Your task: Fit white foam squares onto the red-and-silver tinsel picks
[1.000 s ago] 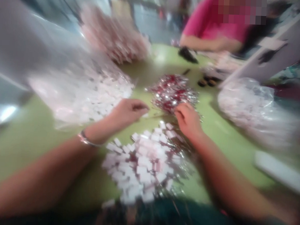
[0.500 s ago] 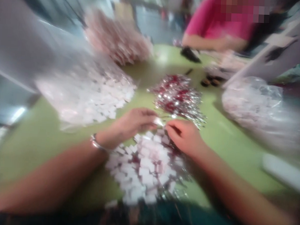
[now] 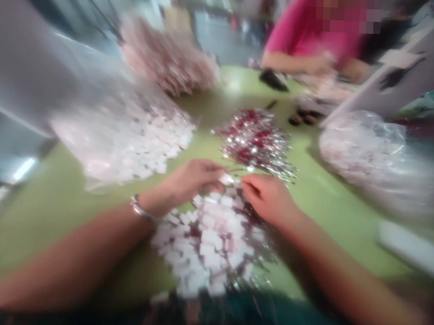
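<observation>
My left hand (image 3: 198, 179) pinches a small white piece (image 3: 226, 178) between thumb and fingers. Close on its right, my right hand (image 3: 268, 196) is closed at the fingertips; what it grips is too small and blurred to name. Below both hands lies a heap of small white pieces (image 3: 208, 243) with some dark red and silvery bits among them. Beyond the hands sits a pile of shiny silver and red items (image 3: 256, 138). A bracelet (image 3: 138, 207) circles my left wrist.
On the green table (image 3: 102, 224), a clear bag (image 3: 131, 139) spills white pieces at left. Behind it stands a pink bundle (image 3: 167, 55). Another plastic bag (image 3: 364, 154) and a white object (image 3: 411, 247) lie right. A person in pink (image 3: 294, 31) works across the table.
My two hands stay close together, with only a slight shift of the fingers and the white piece. Across the table, the person's hands have moved apart.
</observation>
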A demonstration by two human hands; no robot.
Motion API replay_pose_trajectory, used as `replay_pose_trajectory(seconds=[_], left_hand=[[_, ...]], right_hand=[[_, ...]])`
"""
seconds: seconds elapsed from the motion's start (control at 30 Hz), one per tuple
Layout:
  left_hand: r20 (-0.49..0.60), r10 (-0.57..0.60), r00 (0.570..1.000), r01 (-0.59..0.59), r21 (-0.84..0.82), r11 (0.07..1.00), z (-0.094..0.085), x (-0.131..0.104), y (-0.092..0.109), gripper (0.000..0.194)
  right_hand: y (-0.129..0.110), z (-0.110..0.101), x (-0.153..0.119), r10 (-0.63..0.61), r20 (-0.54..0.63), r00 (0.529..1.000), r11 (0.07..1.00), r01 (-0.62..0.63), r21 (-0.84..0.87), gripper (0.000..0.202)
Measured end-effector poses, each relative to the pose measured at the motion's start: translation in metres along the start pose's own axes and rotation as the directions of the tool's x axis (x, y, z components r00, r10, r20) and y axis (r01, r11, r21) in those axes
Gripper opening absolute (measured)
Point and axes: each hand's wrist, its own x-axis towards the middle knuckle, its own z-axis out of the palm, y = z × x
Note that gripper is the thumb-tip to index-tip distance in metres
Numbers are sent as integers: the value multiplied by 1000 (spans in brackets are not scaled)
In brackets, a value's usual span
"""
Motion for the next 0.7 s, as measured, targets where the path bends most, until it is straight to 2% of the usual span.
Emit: replay_pose_trajectory(seconds=[0.17, 0.33, 0.43, 0.53, 0.63, 0.67, 0.7], left_hand=[[4, 40, 999, -40, 100, 994, 12, -6, 12, 31], [-9, 25, 1000, -24, 79, 997, 23, -8, 16, 21], [51, 56, 997, -57, 30, 998, 25, -7, 12, 16], [107, 64, 992, -72, 68, 995, 25, -9, 18, 17], [173, 59, 983, -115, 332, 936, 10, -14, 38, 22], [156, 86, 984, -152, 483, 863, 0, -17, 44, 24], [80, 148, 986, -165, 633, 756, -12, -19, 49, 27]], right_hand=[[-6, -1, -1, 57, 49, 997, 990, -50, -135, 22], [-10, 1, -1, 46, 39, 998, 998, -44, -49, 22], [-11, 3, -1, 20, 46, 999, 1000, -18, -25, 22], [-13, 0, -3, 28, 56, 998, 1000, -28, 4, 21], [-19, -11, -9, 40, 86, 996, 998, -44, 49, 24], [-22, -17, -12, 36, 115, 993, 997, -43, 58, 25], [-26, -23, -15, 22, 159, 987, 997, -34, 73, 26]])
